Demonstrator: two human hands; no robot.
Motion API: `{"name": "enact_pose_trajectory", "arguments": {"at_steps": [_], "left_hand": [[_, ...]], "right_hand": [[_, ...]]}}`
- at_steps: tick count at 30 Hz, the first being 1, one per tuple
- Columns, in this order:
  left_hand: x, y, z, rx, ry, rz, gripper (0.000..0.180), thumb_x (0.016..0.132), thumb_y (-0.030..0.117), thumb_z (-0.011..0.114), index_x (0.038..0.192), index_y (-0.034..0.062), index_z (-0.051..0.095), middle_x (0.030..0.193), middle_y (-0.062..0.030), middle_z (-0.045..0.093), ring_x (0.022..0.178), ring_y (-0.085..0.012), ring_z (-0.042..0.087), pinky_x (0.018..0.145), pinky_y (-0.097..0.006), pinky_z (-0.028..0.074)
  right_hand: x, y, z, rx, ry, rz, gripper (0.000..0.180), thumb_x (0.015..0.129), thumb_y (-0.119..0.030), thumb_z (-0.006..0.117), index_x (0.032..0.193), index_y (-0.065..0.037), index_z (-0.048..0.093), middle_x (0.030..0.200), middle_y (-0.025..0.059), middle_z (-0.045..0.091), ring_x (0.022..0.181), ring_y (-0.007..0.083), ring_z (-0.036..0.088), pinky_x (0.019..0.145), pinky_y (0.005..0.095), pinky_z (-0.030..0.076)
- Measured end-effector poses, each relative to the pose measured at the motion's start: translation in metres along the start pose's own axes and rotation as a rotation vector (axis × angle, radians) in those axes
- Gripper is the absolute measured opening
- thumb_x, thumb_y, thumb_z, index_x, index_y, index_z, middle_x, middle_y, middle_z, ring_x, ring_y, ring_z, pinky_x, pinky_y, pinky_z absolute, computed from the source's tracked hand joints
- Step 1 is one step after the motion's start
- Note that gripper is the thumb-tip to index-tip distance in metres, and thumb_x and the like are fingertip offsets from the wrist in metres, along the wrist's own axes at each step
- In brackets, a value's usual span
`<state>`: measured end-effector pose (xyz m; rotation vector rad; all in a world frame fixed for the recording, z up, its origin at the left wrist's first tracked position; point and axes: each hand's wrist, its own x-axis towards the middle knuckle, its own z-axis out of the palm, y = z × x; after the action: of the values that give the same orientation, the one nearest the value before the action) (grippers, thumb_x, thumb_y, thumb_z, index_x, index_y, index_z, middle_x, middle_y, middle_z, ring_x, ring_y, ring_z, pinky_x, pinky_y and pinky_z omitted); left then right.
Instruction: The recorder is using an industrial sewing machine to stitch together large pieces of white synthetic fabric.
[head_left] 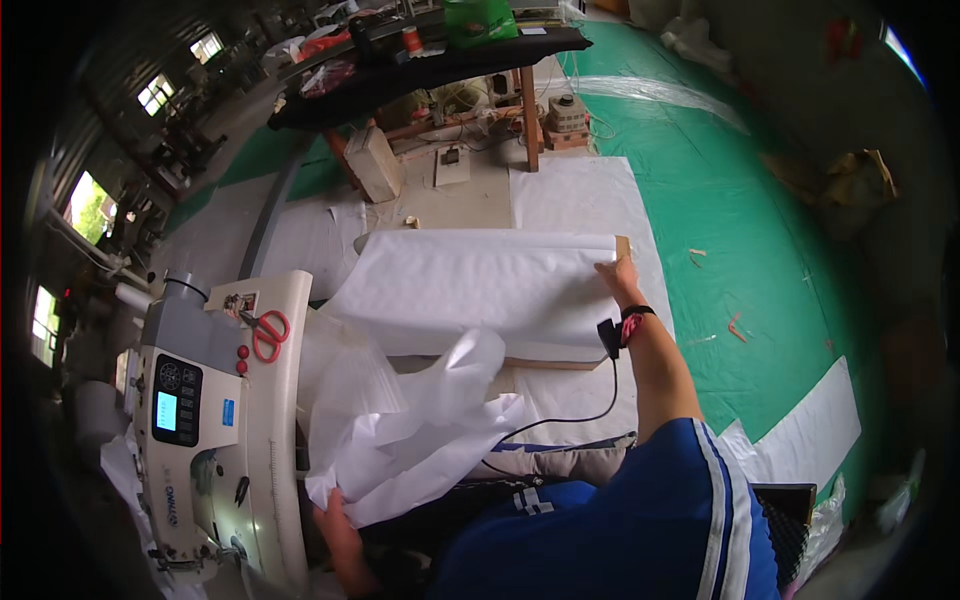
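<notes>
My left hand (pixel 340 530) is low beside the sewing machine, its fingers closed on the edge of a crumpled white sheet (pixel 420 450). That sheet, thin and slightly shiny, bunches up between the machine and my lap. My right arm reaches out to the far right, where my right hand (pixel 622 280) grips the edge of white sheeting (pixel 480 275) at its right end. This sheeting lies smooth over a low, long support with a brown edge. Whether the two white pieces are joined, I cannot tell. Part of my left hand's fingertips is hidden by the folds.
A white sewing machine (pixel 280 440) with a lit panel stands at the left; red-handled scissors (pixel 268 335) lie on it. A dark-covered table (pixel 440 75) is at the back. Green floor sheeting (pixel 720 230) spreads to the right. A black cable (pixel 560 420) runs from my right wrist.
</notes>
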<state>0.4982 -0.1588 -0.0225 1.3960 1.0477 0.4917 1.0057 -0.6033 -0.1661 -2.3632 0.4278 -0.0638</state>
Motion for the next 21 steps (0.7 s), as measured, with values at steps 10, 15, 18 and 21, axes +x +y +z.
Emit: {"name": "enact_pose_trajectory", "arguments": {"at_steps": [10,15,18,21], "left_hand": [[-0.007,-0.026,-0.01,-0.038,0.01,-0.1,0.047,0.084,0.017,0.055,0.123,-0.0055,0.043,0.113,-0.0163,0.052,0.099,-0.025,0.053,0.086,-0.034,0.041],[-0.019,-0.016,0.001,0.032,0.069,0.033,0.042,0.085,0.019,0.054,0.119,-0.005,0.046,0.108,-0.0148,0.054,0.095,-0.0233,0.054,0.08,-0.034,0.044],[-0.025,0.019,0.017,0.359,0.134,0.065,0.036,0.088,0.024,0.052,0.111,-0.0043,0.052,0.096,-0.0103,0.057,0.083,-0.0175,0.054,0.07,-0.03,0.044],[-0.015,0.013,0.001,0.241,0.235,0.105,0.044,0.09,0.033,0.049,0.112,-0.0045,0.053,0.097,-0.012,0.059,0.083,-0.0173,0.054,0.072,-0.03,0.044]], "right_hand": [[-0.025,0.004,0.007,0.674,-0.386,-0.15,0.036,0.077,-0.014,0.063,0.111,-0.002,0.057,0.09,0.0038,0.062,0.082,0.0171,0.058,0.071,0.0295,0.046],[-0.039,0.021,0.036,0.554,-0.228,-0.254,0.03,0.086,-0.011,0.051,0.115,-0.005,0.055,0.088,0.0054,0.062,0.081,0.0147,0.055,0.071,0.0318,0.046],[0.011,0.034,0.012,0.116,-0.013,-0.388,0.03,0.085,-0.026,0.052,0.098,0.001,0.057,0.075,0.0165,0.061,0.068,0.0298,0.058,0.062,0.0423,0.046],[0.008,-0.028,-0.019,-0.333,-0.003,-0.103,0.046,0.088,-0.033,0.046,0.122,-0.002,0.048,0.103,0.0218,0.06,0.092,0.0361,0.059,0.08,0.0474,0.044]]}}
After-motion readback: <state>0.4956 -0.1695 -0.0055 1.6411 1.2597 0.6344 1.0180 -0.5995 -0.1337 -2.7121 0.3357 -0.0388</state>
